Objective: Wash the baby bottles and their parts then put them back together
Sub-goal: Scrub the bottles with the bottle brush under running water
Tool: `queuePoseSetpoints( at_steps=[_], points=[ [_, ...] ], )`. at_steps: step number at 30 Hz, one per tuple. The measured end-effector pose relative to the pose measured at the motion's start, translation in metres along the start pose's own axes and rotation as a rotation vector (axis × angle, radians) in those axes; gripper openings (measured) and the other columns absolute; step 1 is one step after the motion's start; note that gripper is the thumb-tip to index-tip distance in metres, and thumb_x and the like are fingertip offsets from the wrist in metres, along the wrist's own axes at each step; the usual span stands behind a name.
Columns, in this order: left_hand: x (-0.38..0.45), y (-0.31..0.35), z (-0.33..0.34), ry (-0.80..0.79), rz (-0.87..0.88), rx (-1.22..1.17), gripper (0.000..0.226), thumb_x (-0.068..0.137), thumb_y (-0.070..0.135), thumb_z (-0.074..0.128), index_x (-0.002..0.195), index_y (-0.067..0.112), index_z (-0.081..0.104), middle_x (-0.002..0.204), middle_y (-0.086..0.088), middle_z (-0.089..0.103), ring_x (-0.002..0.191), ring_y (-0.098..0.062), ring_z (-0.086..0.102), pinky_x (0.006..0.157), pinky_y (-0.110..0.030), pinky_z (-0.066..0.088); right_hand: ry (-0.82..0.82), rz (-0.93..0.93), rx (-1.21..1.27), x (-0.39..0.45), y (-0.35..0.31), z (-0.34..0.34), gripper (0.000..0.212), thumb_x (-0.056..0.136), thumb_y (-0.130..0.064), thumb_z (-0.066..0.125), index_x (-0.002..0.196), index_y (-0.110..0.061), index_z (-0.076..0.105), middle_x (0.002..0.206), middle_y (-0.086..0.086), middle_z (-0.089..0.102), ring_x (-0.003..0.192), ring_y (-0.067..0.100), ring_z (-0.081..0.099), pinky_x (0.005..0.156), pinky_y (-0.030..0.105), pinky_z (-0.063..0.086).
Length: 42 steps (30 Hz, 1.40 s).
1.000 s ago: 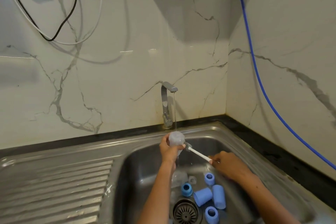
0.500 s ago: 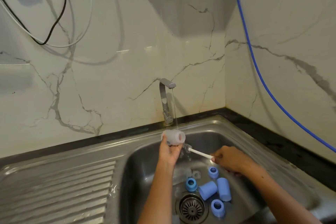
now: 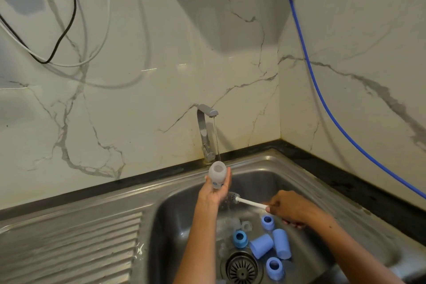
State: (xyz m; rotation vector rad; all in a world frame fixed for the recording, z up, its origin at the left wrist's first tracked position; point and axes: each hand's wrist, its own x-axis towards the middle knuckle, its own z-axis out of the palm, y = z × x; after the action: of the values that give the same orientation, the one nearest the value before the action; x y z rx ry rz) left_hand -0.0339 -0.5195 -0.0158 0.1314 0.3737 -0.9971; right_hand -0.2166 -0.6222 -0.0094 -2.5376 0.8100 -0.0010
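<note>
A small blue mark sits on the baby bottle (image 3: 217,175) at centre frame, too small to read; nothing else bears lettering.

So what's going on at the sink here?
A person is washing baby bottles. The left hand holds a clear bottle up by the thin stream from the tap. The right hand holds a small white brush, its head just below the bottle, not inside it. Blue caps and rings, plus some clear parts, lie in the sink near the drain, not yet put back together.
</note>
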Motion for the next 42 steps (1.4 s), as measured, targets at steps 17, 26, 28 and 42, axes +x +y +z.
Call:
queuePoseSetpoints(
  at_steps=[17, 26, 28, 42],
  points=[
    [0.002, -0.002, -0.004, -0.108, 0.143, 0.27, 0.054, 0.094, 0.032, 0.055, 0.138, 0.006, 0.039, 0.113, -0.025, 0.057, 0.1, -0.033, 0.057, 0.09, -0.038, 0.048, -0.034, -0.024, -0.008, -0.011, -0.005, -0.007, 0.023, 0.1, -0.034, 0.048, 0.088, -0.018, 0.06, 0.059, -0.005, 0.047, 0.045, 0.004, 0.041, 0.048, 0.013, 0.036],
    [0.005, -0.008, -0.001, -0.079, 0.128, 0.111, 0.056, 0.091, 0.018, 0.061, 0.14, 0.005, 0.038, 0.137, -0.026, 0.045, 0.124, -0.041, 0.047, 0.106, -0.052, 0.038, -0.042, -0.008, 0.031, -0.011, -0.003, -0.007, 0.024, 0.099, -0.035, 0.049, 0.095, -0.017, 0.065, 0.057, -0.006, 0.048, 0.042, 0.003, 0.04, 0.045, 0.013, 0.035],
    [0.006, -0.011, 0.0, -0.074, 0.156, 0.132, 0.056, 0.09, 0.017, 0.062, 0.14, 0.006, 0.038, 0.138, -0.026, 0.044, 0.126, -0.042, 0.045, 0.107, -0.052, 0.037, -0.039, -0.011, 0.024, -0.012, -0.003, -0.007, 0.021, 0.099, -0.035, 0.049, 0.092, -0.019, 0.063, 0.057, -0.006, 0.047, 0.043, 0.003, 0.039, 0.045, 0.013, 0.034],
    [0.003, 0.001, -0.005, -0.069, 0.106, 0.093, 0.056, 0.094, 0.019, 0.057, 0.143, 0.007, 0.033, 0.137, -0.025, 0.044, 0.123, -0.039, 0.049, 0.098, -0.054, 0.042, -0.073, -0.01, 0.068, -0.017, -0.006, -0.008, 0.025, 0.099, -0.029, 0.051, 0.112, -0.015, 0.068, 0.055, -0.004, 0.048, 0.029, 0.001, 0.036, 0.036, 0.01, 0.032]
  ],
)
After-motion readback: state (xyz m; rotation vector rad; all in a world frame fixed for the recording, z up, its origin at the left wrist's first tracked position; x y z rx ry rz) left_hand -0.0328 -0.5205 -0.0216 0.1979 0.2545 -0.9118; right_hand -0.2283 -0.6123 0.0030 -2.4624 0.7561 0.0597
